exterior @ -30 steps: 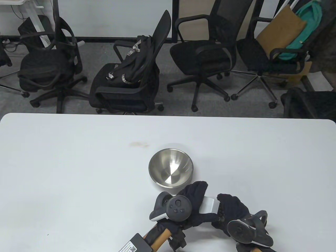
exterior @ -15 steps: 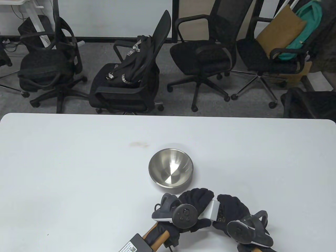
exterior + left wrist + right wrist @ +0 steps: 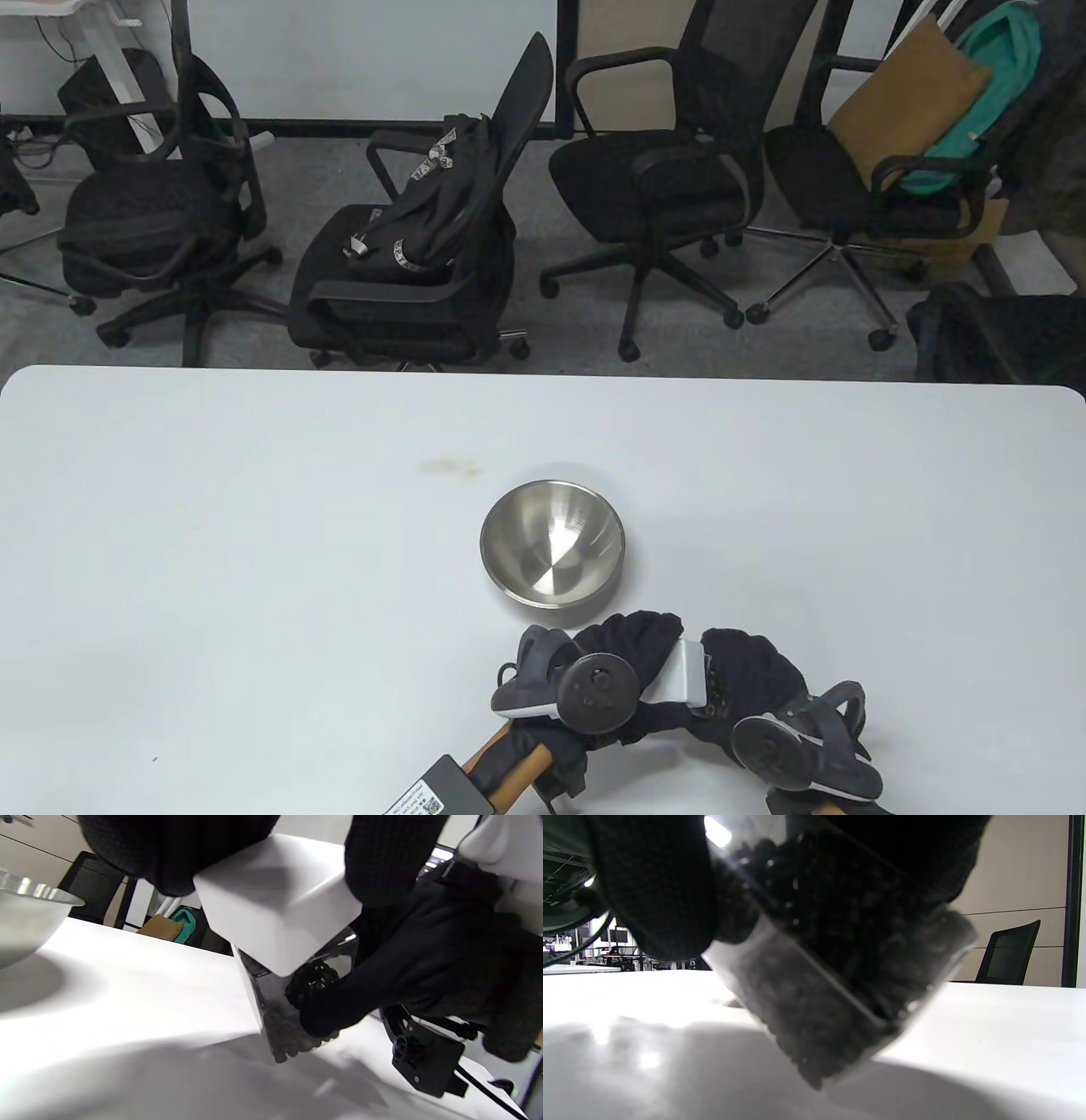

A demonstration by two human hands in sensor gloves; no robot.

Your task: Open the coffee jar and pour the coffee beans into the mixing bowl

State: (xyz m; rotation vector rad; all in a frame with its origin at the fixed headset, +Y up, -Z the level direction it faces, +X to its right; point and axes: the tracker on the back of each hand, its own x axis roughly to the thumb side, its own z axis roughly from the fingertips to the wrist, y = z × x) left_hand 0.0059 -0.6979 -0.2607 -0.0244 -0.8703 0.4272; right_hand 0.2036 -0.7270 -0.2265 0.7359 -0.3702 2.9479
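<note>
A clear square coffee jar full of dark beans, capped by a white square lid, hangs tilted just above the white table near its front edge. My left hand grips the lid from above. My right hand wraps around the jar body. The steel mixing bowl stands empty a little beyond both hands. Most of the jar is hidden under the gloves in the table view.
Several black office chairs line the far side of the table, one carrying a black backpack. A faint brown stain marks the table behind the bowl. A black camera bracket hangs under my right wrist.
My left hand has slid right and slightly toward me over the lid, closing against my right hand. The jar stays in both hands and the bowl has not moved.
</note>
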